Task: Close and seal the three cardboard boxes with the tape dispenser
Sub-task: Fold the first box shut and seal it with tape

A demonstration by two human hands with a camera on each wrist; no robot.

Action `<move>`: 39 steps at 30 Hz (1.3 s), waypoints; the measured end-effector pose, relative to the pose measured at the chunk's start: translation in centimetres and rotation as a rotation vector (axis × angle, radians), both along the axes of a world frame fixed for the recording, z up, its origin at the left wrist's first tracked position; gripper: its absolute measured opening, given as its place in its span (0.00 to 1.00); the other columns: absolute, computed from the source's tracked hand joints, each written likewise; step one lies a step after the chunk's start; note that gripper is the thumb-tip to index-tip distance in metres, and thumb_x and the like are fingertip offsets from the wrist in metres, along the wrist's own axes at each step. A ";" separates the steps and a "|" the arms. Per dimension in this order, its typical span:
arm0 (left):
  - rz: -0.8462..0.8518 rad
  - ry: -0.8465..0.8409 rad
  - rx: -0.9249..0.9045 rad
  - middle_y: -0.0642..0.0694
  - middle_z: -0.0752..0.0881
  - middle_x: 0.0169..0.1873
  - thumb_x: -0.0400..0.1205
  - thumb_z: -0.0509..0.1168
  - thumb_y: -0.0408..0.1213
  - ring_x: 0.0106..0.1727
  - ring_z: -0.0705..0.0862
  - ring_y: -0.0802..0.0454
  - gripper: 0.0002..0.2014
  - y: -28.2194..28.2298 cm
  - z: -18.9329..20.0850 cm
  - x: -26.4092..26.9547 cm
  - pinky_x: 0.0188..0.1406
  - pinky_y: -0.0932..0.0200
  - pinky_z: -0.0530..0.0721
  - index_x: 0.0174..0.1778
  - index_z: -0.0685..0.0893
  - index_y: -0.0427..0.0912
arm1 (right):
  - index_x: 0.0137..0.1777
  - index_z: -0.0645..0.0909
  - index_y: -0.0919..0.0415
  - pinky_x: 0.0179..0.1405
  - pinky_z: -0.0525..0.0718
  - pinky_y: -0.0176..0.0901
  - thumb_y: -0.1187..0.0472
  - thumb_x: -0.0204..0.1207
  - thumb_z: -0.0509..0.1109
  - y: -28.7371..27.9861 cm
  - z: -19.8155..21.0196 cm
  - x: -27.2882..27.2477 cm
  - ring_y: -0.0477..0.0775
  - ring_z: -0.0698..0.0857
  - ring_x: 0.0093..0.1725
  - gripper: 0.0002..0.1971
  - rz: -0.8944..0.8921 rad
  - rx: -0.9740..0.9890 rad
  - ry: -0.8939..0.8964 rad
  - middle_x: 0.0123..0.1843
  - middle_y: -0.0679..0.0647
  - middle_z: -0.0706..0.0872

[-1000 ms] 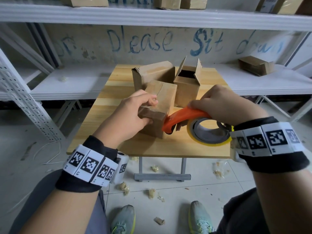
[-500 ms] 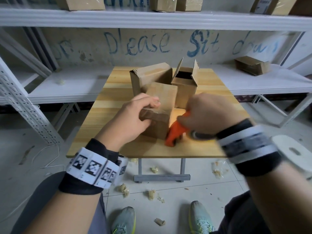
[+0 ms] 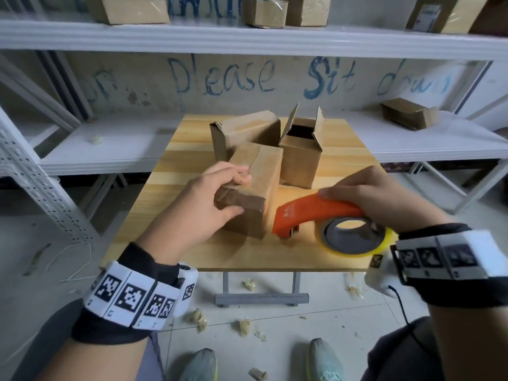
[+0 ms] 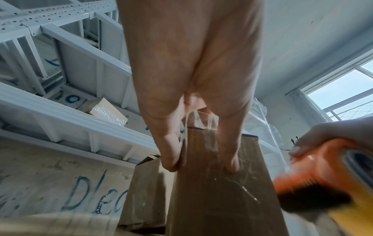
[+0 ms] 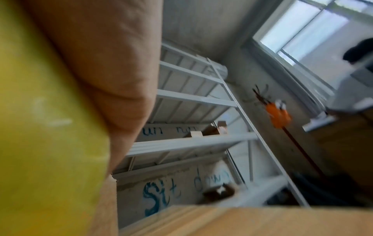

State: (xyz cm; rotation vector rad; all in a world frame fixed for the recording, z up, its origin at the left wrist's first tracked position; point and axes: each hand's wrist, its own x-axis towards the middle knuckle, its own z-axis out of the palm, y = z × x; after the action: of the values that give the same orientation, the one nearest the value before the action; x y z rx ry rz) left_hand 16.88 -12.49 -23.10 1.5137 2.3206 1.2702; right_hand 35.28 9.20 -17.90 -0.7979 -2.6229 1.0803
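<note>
My left hand (image 3: 198, 207) grips the near box (image 3: 255, 188) at its near left top corner, fingers curled over the top face and thumb (image 3: 231, 214) pressed against the side facing me; the left wrist view shows two fingertips (image 4: 232, 166) lying on glossy clear tape (image 4: 228, 180) that covers that face. My right hand (image 3: 382, 193) is closed around the orange handle of the tape dispenser (image 3: 316, 213), fingers wrapped over its top, with the dispenser's nose pointing down at the table (image 3: 176, 243) just beside the box's right side (whether nose and box touch I cannot tell). The yellow tape roll (image 3: 354, 237) sits under my right wrist, near the table's front edge; in the right wrist view it fills the left of the picture as a yellow blur (image 5: 40, 127), and the fingers are not visible there. The near box stands closed, its top flaps down. Behind it, touching or nearly so, a second box (image 3: 244, 133) lies on its side toward the left, and a third box (image 3: 301, 158) stands upright to the right with its flaps open. All three rest on the wooden table. Beyond the table run white metal shelves (image 3: 247, 39) carrying more boxes, one small box (image 3: 406, 114) on the lower right shelf, and the wall behind bears blue painted lettering (image 3: 225, 78). Scraps of crumpled tape (image 3: 244, 325) lie on the tiled floor by my shoes (image 3: 324, 361).
</note>
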 end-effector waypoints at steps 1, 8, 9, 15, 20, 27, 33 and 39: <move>0.003 -0.004 0.003 0.69 0.79 0.69 0.75 0.78 0.28 0.68 0.80 0.72 0.23 0.0 0.0 0.1 0.73 0.75 0.70 0.62 0.84 0.52 | 0.29 0.82 0.70 0.24 0.69 0.38 0.50 0.76 0.76 0.4 0.2 0.3 0.49 0.69 0.22 0.23 -0.039 -0.040 0.080 0.22 0.53 0.72; 0.041 0.020 -0.026 0.71 0.76 0.71 0.77 0.77 0.33 0.68 0.78 0.73 0.25 0.0 0.2 1.1 0.71 0.64 0.78 0.70 0.83 0.55 | 0.32 0.86 0.63 0.34 0.79 0.49 0.50 0.77 0.73 2.5 -2.1 1.6 0.66 0.83 0.34 0.18 -0.371 0.345 0.249 0.29 0.65 0.84; 0.046 0.048 -0.050 0.73 0.74 0.72 0.78 0.77 0.36 0.69 0.76 0.73 0.26 0.0 0.3 1.4 0.71 0.65 0.77 0.72 0.82 0.59 | 0.36 0.87 0.64 0.39 0.82 0.52 0.51 0.77 0.73 2.7 -2.9 1.4 0.69 0.84 0.40 0.17 -0.396 0.404 0.235 0.33 0.67 0.86; 0.048 0.090 -0.088 0.73 0.72 0.72 0.78 0.73 0.57 0.72 0.74 0.70 0.28 -0.3 0.7 2.5 0.67 0.68 0.72 0.75 0.79 0.62 | 0.60 0.90 0.57 0.56 0.86 0.61 0.50 0.79 0.71 2.3 -4.8 0.5 0.69 0.88 0.50 0.16 -0.383 0.537 0.186 0.48 0.64 0.92; 0.051 -0.018 0.016 0.69 0.77 0.68 0.83 0.65 0.57 0.68 0.77 0.73 0.21 0.2 0.7 2.9 0.66 0.71 0.72 0.69 0.85 0.54 | 0.56 0.87 0.57 0.33 0.78 0.45 0.47 0.76 0.72 1.0 -5.3 0.8 0.61 0.85 0.37 0.16 -0.299 0.445 -0.041 0.38 0.58 0.87; 0.187 0.096 0.089 0.67 0.82 0.62 0.79 0.72 0.53 0.61 0.83 0.66 0.14 1.1 0.0 3.4 0.58 0.64 0.84 0.56 0.88 0.51 | 0.54 0.85 0.66 0.42 0.80 0.55 0.49 0.78 0.69 -1.5 -4.6 1.1 0.69 0.81 0.45 0.18 -0.298 0.687 0.196 0.43 0.64 0.84; 0.212 0.192 0.098 0.64 0.81 0.61 0.75 0.74 0.58 0.58 0.85 0.63 0.18 1.6 -0.2 3.8 0.50 0.52 0.89 0.52 0.85 0.49 | 0.46 0.87 0.60 0.31 0.78 0.40 0.66 0.73 0.67 -5.2 -4.6 0.0 0.49 0.80 0.28 0.07 -0.029 0.467 0.439 0.30 0.49 0.84; 0.207 0.247 0.115 0.60 0.82 0.61 0.75 0.74 0.56 0.58 0.86 0.58 0.18 1.9 -0.8 3.6 0.47 0.50 0.90 0.51 0.84 0.47 | 0.37 0.82 0.54 0.29 0.73 0.29 0.58 0.71 0.61 -6.1 -5.1 -1.2 0.45 0.80 0.33 0.08 0.161 0.303 0.389 0.30 0.42 0.81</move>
State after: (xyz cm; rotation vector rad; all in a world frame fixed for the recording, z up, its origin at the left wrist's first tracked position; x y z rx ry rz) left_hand 20.48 -10.56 -23.86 1.5799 2.6635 1.3528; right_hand 34.12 3.05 -23.03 -0.2825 -2.4550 0.7516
